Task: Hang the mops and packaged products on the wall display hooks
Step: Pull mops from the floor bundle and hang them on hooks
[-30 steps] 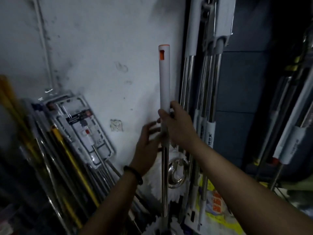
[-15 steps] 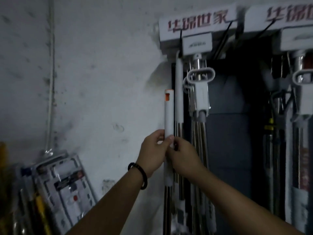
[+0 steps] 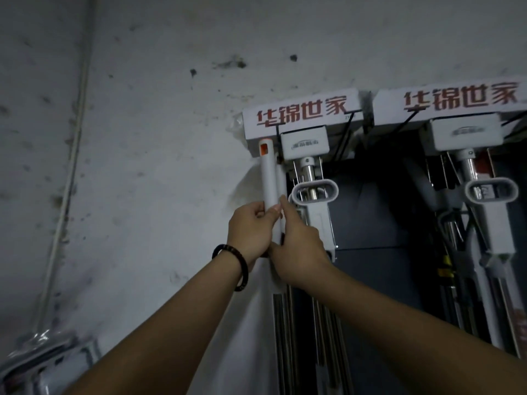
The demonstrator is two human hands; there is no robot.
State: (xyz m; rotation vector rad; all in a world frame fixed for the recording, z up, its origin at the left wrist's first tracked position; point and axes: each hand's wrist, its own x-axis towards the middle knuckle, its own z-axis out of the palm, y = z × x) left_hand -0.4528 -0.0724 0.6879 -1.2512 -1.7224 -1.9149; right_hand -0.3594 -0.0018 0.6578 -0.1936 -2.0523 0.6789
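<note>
A white mop handle (image 3: 269,178) with an orange slot at its tip stands upright, its top level with the lower edge of the left display header (image 3: 302,116). My left hand (image 3: 251,229) and my right hand (image 3: 299,246) both grip this handle side by side, about halfway down the white sleeve. A thin black hook (image 3: 277,132) slants down just right of the tip; whether the slot touches it I cannot tell. Right beside my hands hang other mops (image 3: 315,195) with looped white handles.
A second header (image 3: 456,98) with more hanging mops (image 3: 490,195) fills the right side. Packaged products (image 3: 45,363) lean against the wall at the lower left. A thin pipe (image 3: 68,178) runs down the stained white wall on the left.
Both hands have lifted the mop handle upward; its orange tip rose from well below the header to the header's lower edge. My view has tilted up.
</note>
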